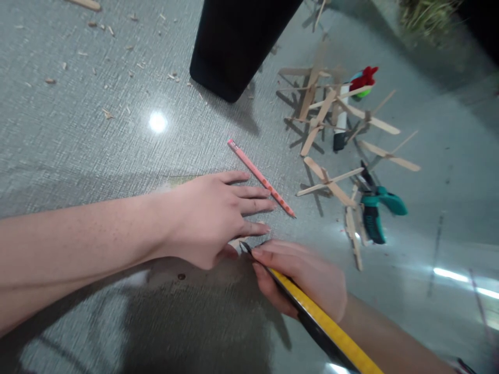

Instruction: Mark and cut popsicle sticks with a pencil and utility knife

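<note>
A yellow-and-black cutting knife is held in the right hand, its blade directed at a pale piece of wood beside the left hand.

The knife is gripped by the right hand, with fingers and thumb wrapped round its front end; the left hand's grip is loose and spread, palm down on the tabletop, and the small wood piece, partly hidden, lies between its thumb and fingers; whether blade and wood are touching cannot be told. A pink pencil is seen just beyond the left fingertips. Crossed wooden sticks, a white marker and teal-handled pliers are scattered farther right, and a black object is placed beyond the pencil.
</note>
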A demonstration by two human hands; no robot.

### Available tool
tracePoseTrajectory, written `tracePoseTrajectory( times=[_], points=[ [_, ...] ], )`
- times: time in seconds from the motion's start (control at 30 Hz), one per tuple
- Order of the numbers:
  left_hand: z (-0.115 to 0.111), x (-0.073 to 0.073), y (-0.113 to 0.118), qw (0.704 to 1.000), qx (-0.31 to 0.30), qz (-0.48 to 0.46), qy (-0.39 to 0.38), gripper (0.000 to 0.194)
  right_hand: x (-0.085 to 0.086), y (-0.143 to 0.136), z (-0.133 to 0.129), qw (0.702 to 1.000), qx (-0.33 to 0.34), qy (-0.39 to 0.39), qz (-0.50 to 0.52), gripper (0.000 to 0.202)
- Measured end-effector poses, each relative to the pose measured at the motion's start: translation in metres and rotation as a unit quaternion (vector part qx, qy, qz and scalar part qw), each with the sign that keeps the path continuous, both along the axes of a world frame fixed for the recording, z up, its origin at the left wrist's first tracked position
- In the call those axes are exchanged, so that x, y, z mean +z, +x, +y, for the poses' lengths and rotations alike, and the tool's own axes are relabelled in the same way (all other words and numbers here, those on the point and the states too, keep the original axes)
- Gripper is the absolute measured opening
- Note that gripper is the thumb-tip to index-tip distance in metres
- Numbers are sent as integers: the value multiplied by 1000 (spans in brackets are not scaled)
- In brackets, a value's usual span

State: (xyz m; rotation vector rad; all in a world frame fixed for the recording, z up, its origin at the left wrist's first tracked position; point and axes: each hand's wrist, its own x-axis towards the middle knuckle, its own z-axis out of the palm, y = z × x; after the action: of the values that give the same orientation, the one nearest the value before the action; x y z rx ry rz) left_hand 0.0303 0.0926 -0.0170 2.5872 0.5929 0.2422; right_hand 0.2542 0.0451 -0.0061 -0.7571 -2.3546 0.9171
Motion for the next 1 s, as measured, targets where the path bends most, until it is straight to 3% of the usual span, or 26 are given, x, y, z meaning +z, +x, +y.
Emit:
tracePoseTrajectory(
  times=[0.27, 0.73, 1.0],
  points=[
    [0, -1, 0, 1000, -1, 1, 10, 59, 0, 0, -2, 999, 30, -20, 0, 37],
    [-1, 0, 0, 1000, -1, -2, 8, 57, 2, 2, -2, 1000, 17, 6, -17, 38],
    [0, 1, 0, 1000, -1, 20, 3, 57, -2, 14, -8, 999, 12, -20, -28, 26]
  ],
)
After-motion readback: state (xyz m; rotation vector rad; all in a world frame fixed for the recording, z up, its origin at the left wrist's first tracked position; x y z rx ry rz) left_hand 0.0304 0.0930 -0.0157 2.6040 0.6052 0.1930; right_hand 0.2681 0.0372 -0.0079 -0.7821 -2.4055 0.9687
